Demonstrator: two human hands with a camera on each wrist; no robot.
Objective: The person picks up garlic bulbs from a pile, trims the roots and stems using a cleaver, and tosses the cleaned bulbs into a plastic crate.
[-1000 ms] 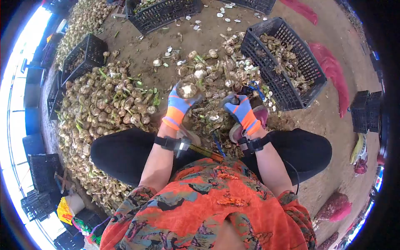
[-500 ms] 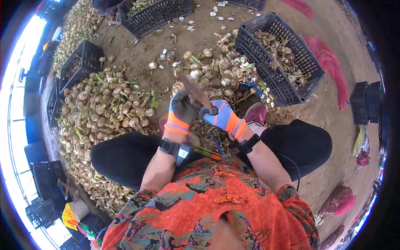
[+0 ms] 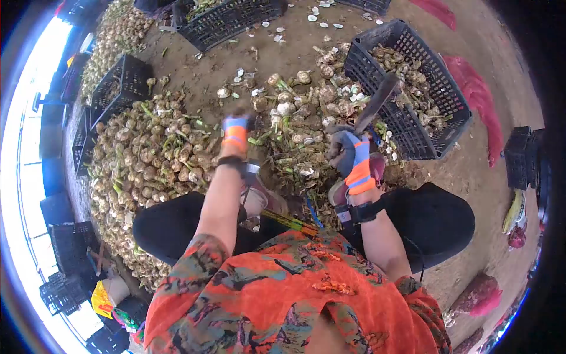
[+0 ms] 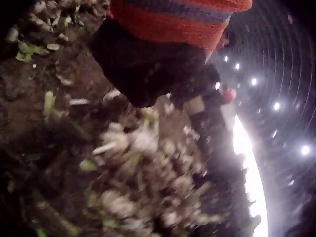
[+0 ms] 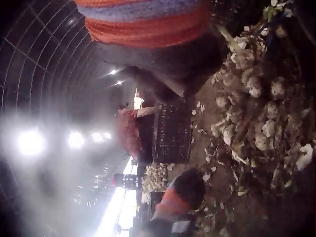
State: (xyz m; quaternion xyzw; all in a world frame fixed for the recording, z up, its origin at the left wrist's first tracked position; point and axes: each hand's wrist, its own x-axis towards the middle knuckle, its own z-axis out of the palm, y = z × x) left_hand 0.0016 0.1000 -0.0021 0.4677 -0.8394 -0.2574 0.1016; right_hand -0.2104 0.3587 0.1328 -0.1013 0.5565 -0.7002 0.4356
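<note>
Dirt floor (image 3: pixel 206 71); bulb heap (image 3: pixel 150 147) approx 9 o'clock of L hand (image 3: pixel 236 133), L nearer than R. L fingers blurred, can't tell state. R hand (image 3: pixel 352 154) grips blade (image 3: pixel 377 102), long axis to 1 o'clock.

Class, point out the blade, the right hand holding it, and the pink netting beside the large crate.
Blade (image 3: pixel 378 101), head view: middle of its length.
Right hand (image 3: pixel 357 156), head view: middle of the glove.
Pink netting (image 3: pixel 484 113), head view: its middle.
</note>
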